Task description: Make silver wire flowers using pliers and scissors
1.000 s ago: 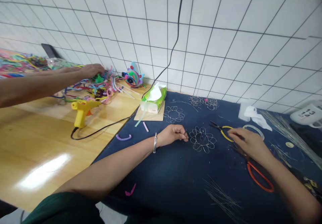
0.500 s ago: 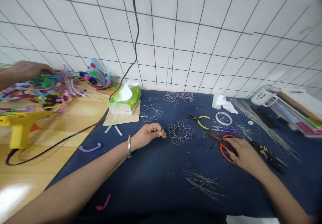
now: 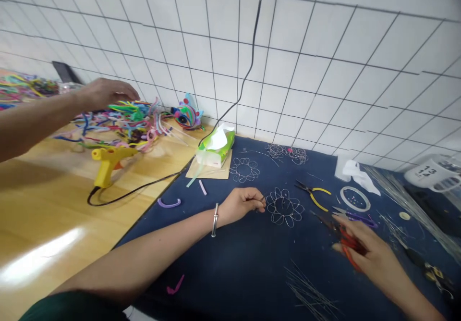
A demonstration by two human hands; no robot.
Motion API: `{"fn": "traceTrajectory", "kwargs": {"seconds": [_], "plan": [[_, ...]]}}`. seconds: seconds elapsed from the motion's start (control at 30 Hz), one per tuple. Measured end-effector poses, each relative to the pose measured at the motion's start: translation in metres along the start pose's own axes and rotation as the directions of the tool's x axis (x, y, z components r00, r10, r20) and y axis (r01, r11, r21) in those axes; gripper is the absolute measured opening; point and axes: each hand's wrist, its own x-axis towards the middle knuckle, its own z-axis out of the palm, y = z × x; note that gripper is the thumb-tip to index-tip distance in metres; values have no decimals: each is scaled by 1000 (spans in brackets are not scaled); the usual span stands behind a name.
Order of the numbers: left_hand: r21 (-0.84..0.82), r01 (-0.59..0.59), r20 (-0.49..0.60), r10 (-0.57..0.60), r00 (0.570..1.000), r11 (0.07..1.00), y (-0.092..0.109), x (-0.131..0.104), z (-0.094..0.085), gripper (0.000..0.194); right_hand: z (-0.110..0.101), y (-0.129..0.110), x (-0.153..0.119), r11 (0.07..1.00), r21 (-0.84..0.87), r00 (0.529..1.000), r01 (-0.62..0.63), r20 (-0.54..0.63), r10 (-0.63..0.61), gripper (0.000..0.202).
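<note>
My left hand (image 3: 243, 205), with a silver bangle at the wrist, is closed in a pinch just left of a flower-shaped wire ring (image 3: 285, 207); what is between its fingertips is too small to make out. My right hand (image 3: 365, 246) is wrapped round orange-handled pliers (image 3: 347, 241), their dark jaws pointing to the upper left. Yellow-handled pliers (image 3: 317, 195) and purple-handled scissors (image 3: 360, 219) lie beyond it. A second wire flower (image 3: 245, 169) rests near the tissue pack. Loose cut wires (image 3: 311, 292) are on the dark blue mat (image 3: 237, 273).
Another person's hand (image 3: 108, 92) hovers over colourful pipe cleaners (image 3: 118, 124) at left. Nearby are a yellow glue gun (image 3: 108, 162), its cord, and a green tissue pack (image 3: 216, 148). A white mug (image 3: 430, 172), a clear ring dish (image 3: 355, 199) and long wires stand or lie right.
The view has swung left. My right hand has closed round the orange-handled pliers and lifted them off the mat. The other person's hand shows more fully.
</note>
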Motion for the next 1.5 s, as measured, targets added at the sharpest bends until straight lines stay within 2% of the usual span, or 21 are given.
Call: {"fn": "traceTrajectory", "kwargs": {"seconds": [0.1, 0.2, 0.37, 0.47, 0.63, 0.93, 1.27, 1.5], "plan": [[-73, 9, 5, -9, 1000, 997, 3, 0, 1, 12, 8, -41, 35, 985, 154, 987, 76, 131, -97, 40], [-117, 18, -4, -19, 1000, 993, 4, 0, 1, 12, 19, -72, 64, 961, 265, 976, 80, 173, -129, 34], [-132, 32, -6, -33, 999, 991, 0, 3, -3, 15, 33, -98, 86, 972, 226, 974, 68, 194, -113, 40], [-150, 57, -27, -62, 998, 987, -3, 6, -5, 17, 39, -100, 91, 979, 173, 981, 109, 137, -134, 42], [-169, 82, -73, -95, 993, 982, -6, 9, -7, 18, 46, -89, 93, 985, 115, 990, 130, 40, -135, 41], [-186, 103, 81, -89, 993, 977, 1, 3, 1, 15, 52, -95, 92, 973, 156, 964, 170, 178, -197, 38], [-249, 205, 224, -150, 963, 946, 2, 0, 4, 27, 53, -98, 87, 947, 280, 942, 159, 244, -230, 36], [-295, 270, 270, -191, 944, 917, 6, 0, 5, 25, 53, -98, 86, 925, 351, 928, 143, 277, -249, 33]]}}
